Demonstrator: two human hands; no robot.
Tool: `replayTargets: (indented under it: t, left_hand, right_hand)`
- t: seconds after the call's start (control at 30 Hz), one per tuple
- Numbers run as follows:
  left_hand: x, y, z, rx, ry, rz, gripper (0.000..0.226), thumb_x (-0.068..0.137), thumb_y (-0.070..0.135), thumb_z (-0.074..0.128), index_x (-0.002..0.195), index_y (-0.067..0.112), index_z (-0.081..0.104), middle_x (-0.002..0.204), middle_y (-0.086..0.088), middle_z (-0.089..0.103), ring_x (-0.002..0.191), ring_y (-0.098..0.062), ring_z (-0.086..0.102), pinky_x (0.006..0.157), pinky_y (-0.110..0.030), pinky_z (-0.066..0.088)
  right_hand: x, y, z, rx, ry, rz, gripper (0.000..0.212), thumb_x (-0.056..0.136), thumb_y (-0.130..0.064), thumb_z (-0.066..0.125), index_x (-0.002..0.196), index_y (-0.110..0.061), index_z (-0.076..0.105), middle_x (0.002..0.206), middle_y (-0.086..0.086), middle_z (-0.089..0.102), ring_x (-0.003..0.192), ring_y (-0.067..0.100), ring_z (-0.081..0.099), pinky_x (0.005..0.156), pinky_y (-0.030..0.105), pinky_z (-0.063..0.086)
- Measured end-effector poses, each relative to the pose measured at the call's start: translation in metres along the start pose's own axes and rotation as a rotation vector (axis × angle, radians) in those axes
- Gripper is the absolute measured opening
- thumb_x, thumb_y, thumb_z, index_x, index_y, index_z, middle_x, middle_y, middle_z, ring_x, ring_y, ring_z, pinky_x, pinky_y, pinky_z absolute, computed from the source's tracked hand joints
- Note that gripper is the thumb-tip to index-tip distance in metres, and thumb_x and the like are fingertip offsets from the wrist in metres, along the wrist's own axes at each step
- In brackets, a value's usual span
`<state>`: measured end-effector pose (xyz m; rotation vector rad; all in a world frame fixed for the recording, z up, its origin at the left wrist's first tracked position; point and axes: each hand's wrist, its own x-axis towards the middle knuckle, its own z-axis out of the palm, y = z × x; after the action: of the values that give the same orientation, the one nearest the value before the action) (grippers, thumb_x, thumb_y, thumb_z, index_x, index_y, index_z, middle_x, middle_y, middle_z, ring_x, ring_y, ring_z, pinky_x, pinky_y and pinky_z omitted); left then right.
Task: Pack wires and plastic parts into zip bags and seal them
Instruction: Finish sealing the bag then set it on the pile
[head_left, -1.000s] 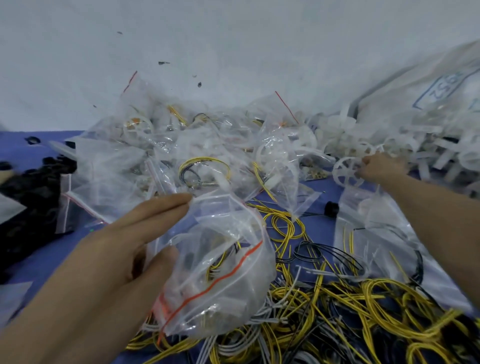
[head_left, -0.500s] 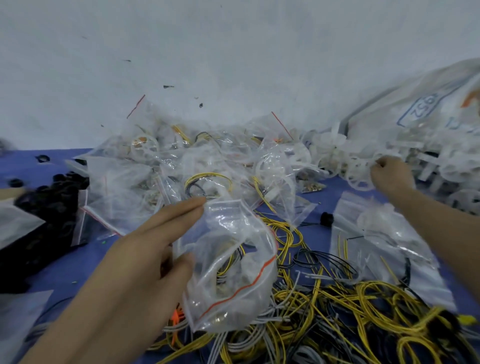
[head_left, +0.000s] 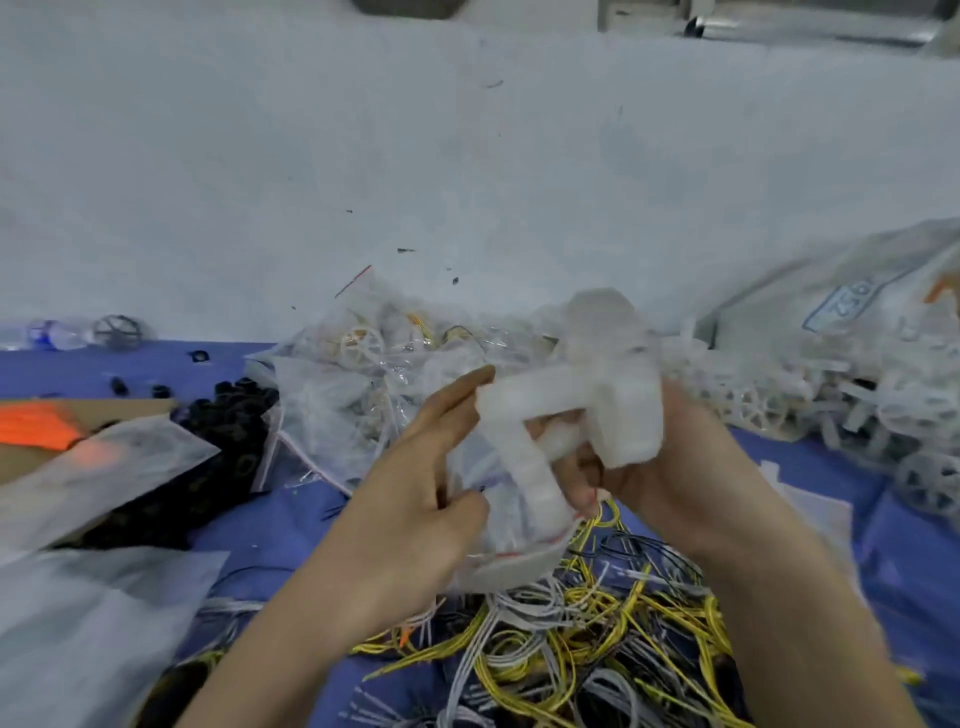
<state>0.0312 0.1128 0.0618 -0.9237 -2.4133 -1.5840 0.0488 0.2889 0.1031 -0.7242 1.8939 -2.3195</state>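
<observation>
My right hand grips a blurred white plastic part with wide spokes, raised at the middle of the view. My left hand holds a clear zip bag with a red seal line just below that part; its fingers pinch the bag's mouth. The part's lower spoke reaches down to the bag's mouth. Loose yellow, grey and black wires lie tangled on the blue table under both hands.
Filled zip bags are heaped at the back centre. White plastic wheels and a big printed sack lie at the right. Black rings, empty bags and an orange item sit at the left.
My right hand came back from the wheel pile at the right with a white part, up to the bag. The view tilted upward.
</observation>
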Motion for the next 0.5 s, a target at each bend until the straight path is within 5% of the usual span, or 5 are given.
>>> replayTargets:
  t: [0.1,0.2,0.27,0.4,0.5]
  left_hand:
    - [-0.002,0.006,-0.009,0.046,0.067,0.039,0.07,0.091,-0.005,0.053,0.141,0.039,0.034,0.141,0.044,0.024,0.128,0.025,0.022,0.106,-0.021,0.036]
    - [-0.01,0.008,-0.02,0.056,0.032,0.079,0.074,0.088,-0.011,0.049,0.142,0.037,0.035,0.14,0.045,0.025,0.121,0.018,0.039,0.081,-0.009,0.042]
    - [0.001,0.007,-0.021,0.04,0.013,0.039,0.074,0.088,-0.013,0.047,0.136,0.042,0.039,0.143,0.041,0.027,0.09,-0.009,0.056,0.065,-0.009,0.035]
    - [0.026,-0.009,-0.016,0.085,0.123,0.002,0.043,0.098,0.004,0.045,0.118,0.042,0.045,0.147,0.018,0.036,0.087,0.008,0.046,0.094,-0.011,0.031]
    - [0.011,-0.004,-0.009,0.168,0.031,0.069,0.065,0.083,0.002,0.056,0.128,0.044,0.035,0.144,0.037,0.028,0.11,-0.022,0.05,0.091,-0.009,0.035]
  right_hand:
    - [0.009,0.004,0.004,-0.165,0.015,0.182,0.033,0.081,-0.02,0.045,0.065,-0.011,0.072,0.06,0.01,0.068,0.042,0.025,0.059,0.041,0.024,0.049]
    - [0.014,0.007,0.006,-0.222,0.071,0.312,0.034,0.098,-0.014,0.037,0.087,-0.009,0.069,0.073,0.013,0.072,0.057,0.033,0.068,0.049,0.033,0.055]
    - [0.012,0.011,0.007,-0.274,0.125,0.298,0.027,0.096,-0.012,0.044,0.084,-0.008,0.068,0.065,0.005,0.069,0.05,0.025,0.065,0.042,0.028,0.051]
    - [0.011,0.024,0.007,-0.558,0.227,0.152,0.022,0.096,-0.013,0.044,0.086,0.003,0.056,0.063,0.014,0.053,0.045,0.022,0.052,0.04,0.026,0.038]
    - [0.016,0.03,0.007,-0.75,0.26,0.077,0.022,0.095,-0.011,0.038,0.088,0.002,0.055,0.072,0.022,0.051,0.057,0.025,0.044,0.052,0.035,0.035]
